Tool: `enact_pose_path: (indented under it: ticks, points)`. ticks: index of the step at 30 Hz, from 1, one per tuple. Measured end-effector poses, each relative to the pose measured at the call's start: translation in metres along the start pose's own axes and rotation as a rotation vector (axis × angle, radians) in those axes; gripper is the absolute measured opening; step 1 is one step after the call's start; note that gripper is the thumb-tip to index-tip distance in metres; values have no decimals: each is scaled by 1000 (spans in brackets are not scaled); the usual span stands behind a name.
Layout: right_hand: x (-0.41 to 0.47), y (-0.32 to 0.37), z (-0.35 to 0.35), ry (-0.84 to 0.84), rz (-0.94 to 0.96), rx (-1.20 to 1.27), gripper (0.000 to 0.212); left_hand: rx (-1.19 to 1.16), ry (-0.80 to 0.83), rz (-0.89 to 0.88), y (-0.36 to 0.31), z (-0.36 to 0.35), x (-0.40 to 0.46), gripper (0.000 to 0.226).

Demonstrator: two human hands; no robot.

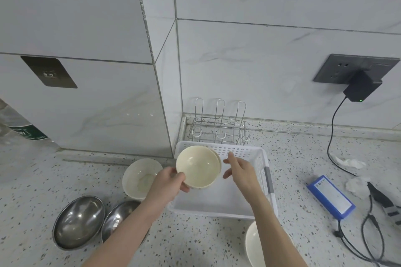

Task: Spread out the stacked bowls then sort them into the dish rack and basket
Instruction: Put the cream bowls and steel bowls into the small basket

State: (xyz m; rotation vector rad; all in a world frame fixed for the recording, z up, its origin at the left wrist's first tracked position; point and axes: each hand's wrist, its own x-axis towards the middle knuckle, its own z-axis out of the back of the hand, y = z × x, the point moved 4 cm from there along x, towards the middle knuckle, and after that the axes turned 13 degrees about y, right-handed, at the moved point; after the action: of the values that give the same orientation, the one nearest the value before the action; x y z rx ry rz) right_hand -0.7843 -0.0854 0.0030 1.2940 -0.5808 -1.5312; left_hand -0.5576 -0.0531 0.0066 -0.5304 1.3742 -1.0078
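Nearest, a white bowl (252, 245) and two steel bowls (79, 221) are lying apart on the speckled desk (206, 243), seemingly spread for sorting. The left hand (167, 184) is gripping two nested cream bowls (198, 167) by the rim over the white basket (269, 184), probably for separating, while the right hand (240, 169) is hovering open beside them. Beyond, the wire dish rack (219, 127) is standing empty against the tiled wall (260, 60).

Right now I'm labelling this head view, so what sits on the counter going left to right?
Steel bowl → second steel bowl → white bowl → cream bowl held in the left hand → right hand over the white basket → blue box.
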Motion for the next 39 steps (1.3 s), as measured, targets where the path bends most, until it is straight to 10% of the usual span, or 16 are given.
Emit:
enact_pose_path:
  ticks: [19,31,39]
  points:
    - [19,9,-18,-59,-17,-335,26,172,74,61,-8,-8,31,54]
    - [21,-1,-16,4,-162,-420,40,142,77,125,-3,-17,35,30]
    - [16,-10,-20,-12,-176,-21,24,113,5,76,-1,-20,35,36]
